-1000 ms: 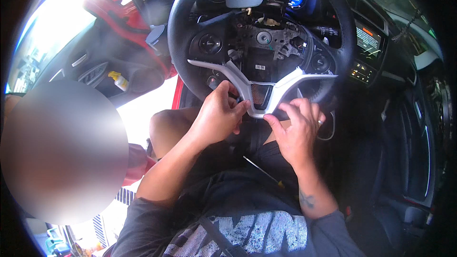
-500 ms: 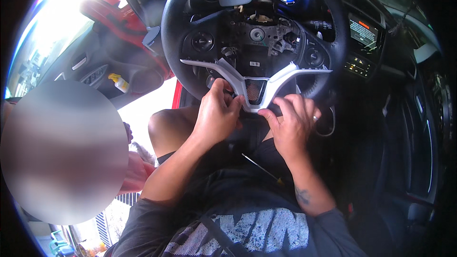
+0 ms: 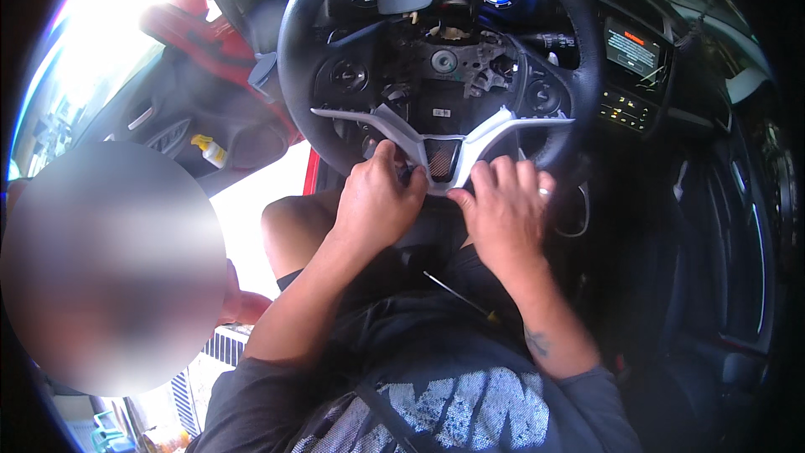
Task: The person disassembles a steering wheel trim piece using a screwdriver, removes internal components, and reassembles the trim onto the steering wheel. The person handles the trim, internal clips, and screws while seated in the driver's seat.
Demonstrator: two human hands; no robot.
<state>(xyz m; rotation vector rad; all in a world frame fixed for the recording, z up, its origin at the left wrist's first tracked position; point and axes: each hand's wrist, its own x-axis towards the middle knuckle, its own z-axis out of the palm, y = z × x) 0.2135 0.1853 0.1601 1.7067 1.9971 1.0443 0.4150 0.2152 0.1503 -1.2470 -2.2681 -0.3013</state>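
Steering wheel, hub stripped, silver trim at centre of frame.

Trim: thin moulded plastic, light, stiff but likely brittle at its clips; lower spoke sits mid-frame, just above the lap. Left hand pinches the spoke's left edge, grip narrow; right hand presses fingers on its right edge, grip half-closed, holding nothing loose. Best hold judged at the spoke edges, not the thin arms. Screwdriver lies on the lap.
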